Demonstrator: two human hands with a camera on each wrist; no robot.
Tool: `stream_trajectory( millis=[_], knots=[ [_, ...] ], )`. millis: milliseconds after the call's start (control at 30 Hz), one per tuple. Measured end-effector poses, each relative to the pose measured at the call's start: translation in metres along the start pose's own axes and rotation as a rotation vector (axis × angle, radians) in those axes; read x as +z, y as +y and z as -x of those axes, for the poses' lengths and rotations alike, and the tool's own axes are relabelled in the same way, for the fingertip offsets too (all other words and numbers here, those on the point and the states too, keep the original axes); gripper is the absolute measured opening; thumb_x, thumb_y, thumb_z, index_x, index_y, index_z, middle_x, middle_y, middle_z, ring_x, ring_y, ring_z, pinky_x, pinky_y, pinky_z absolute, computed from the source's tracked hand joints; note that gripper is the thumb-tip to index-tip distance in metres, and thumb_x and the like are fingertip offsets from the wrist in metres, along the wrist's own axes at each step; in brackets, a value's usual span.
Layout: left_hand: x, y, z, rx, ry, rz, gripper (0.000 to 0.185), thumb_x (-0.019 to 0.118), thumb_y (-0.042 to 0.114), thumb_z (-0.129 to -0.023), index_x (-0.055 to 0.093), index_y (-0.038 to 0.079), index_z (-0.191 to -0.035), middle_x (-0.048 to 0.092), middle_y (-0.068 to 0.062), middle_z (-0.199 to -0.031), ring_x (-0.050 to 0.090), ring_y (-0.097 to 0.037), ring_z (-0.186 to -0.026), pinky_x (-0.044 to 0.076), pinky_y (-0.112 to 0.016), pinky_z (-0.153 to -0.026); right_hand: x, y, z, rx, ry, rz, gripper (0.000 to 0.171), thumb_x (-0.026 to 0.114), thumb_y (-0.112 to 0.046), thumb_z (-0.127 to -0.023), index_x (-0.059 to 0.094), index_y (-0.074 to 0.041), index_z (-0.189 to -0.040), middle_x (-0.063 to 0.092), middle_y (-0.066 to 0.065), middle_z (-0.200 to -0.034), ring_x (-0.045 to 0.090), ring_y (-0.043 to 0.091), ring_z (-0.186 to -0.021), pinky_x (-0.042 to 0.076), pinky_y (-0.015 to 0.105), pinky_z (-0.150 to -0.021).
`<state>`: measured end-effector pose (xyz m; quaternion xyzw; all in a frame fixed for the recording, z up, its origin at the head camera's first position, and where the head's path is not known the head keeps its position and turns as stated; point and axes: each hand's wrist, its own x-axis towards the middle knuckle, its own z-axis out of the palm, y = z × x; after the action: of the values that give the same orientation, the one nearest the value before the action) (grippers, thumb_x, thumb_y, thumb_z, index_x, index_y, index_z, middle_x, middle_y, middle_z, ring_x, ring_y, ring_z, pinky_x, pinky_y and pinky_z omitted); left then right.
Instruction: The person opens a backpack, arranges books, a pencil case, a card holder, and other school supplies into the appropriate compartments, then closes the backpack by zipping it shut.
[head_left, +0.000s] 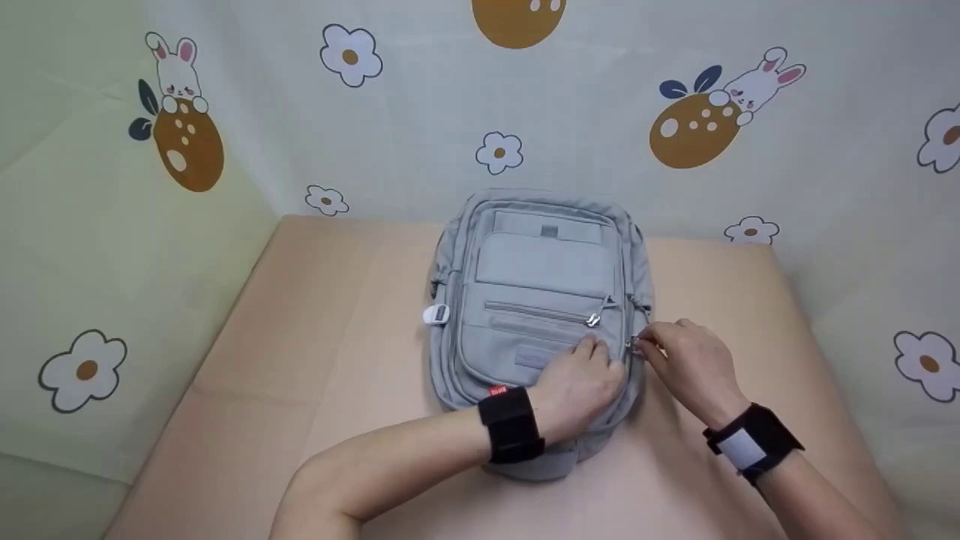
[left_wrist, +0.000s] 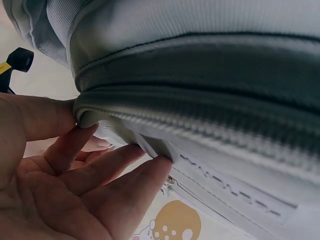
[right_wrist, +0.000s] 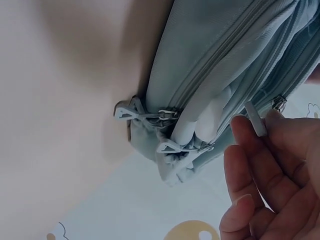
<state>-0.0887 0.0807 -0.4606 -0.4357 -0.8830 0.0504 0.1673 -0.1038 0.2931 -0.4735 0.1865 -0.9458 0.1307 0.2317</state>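
**Checker:** While the grey backpack (head_left: 536, 315) lay flat on its back in the middle of the peach table (head_left: 315, 360), top end toward the far wall, where did you have your hands?

**Operator's aide:** Your left hand (head_left: 581, 386) rested on the near right part of the front panel, its fingers fairly straight and pressed against the fabric beside the zipper seam (left_wrist: 200, 132); it gripped nothing. Your right hand (head_left: 686, 360) sat just off the right edge of the bag, fingertips pinched round a small pale zipper pull (right_wrist: 255, 119).

**Checker:** Were other pulls close by?

**Aide:** Yes. Two metal sliders (right_wrist: 150, 116) sat together at the side of the bag in the right wrist view, and another silver pull (head_left: 593, 320) hung on the front pocket, just beyond your left fingers.

**Checker:** What could have gone wrong from there?

**Aide:** As I judged it, the pinch was slight, so the tab could have slipped from your fingertips under a hard tug. The bag was soft and only pressed flat, not held; a sideways pull might have dragged it right across the table. Bunched fabric near the sliders could also have caught in the teeth.

**Checker:** And around the table?

**Aide:** A pale cloth backdrop (head_left: 675, 172) printed with flowers and rabbits stood behind and to both sides.
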Motion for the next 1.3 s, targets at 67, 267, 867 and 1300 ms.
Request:
stream_trajectory(
  millis=[67, 267, 867, 1300],
  knots=[
    [0.0, 0.0, 0.0, 0.001, -0.015, 0.01, 0.018, 0.062, 0.024, -0.094, 0.064, 0.01, -0.106, 0.067, -0.015, -0.119, 0.063, -0.031, -0.116, 0.059, -0.037, -0.085, 0.002, 0.003, -0.004, 0.003, 0.003, -0.005, 0.01, 0.083, -0.009, -0.084, 0.074, -0.01, -0.087, 0.071, 0.004, -0.076, 0.058, 0.023, -0.064, 0.042, 0.038, -0.053],
    [0.0, -0.002, 0.001, 0.01, -0.034, 0.017, 0.02, 0.062, 0.024, -0.094, 0.063, 0.009, -0.108, 0.066, -0.016, -0.121, 0.062, -0.032, -0.118, 0.057, -0.037, -0.09, 0.006, 0.01, -0.018, 0.039, -0.001, -0.006, 0.008, 0.081, -0.011, -0.086, 0.074, -0.009, -0.088, 0.07, 0.005, -0.075, 0.058, 0.025, -0.065, 0.043, 0.04, -0.052],
    [0.004, -0.001, 0.002, 0.003, 0.047, 0.002, 0.012, 0.062, 0.022, -0.094, 0.065, 0.012, -0.101, 0.067, -0.014, -0.116, 0.063, -0.03, -0.113, 0.058, -0.035, -0.084, 0.02, 0.025, -0.045, 0.121, -0.084, -0.061, 0.007, 0.074, -0.009, -0.093, 0.074, -0.004, -0.098, 0.071, 0.009, -0.083, 0.059, 0.028, -0.073, 0.046, 0.043, -0.06],
    [0.002, -0.006, 0.004, -0.022, -0.02, 0.064, 0.019, 0.062, 0.018, -0.095, 0.068, 0.01, -0.111, 0.066, -0.012, -0.124, 0.06, -0.029, -0.121, 0.06, -0.035, -0.08, 0.022, 0.034, -0.042, 0.161, -0.09, -0.162, 0.012, 0.072, -0.001, -0.091, 0.075, -0.002, -0.102, 0.073, 0.014, -0.096, 0.066, 0.032, -0.086, 0.052, 0.048, -0.076]
  ],
)
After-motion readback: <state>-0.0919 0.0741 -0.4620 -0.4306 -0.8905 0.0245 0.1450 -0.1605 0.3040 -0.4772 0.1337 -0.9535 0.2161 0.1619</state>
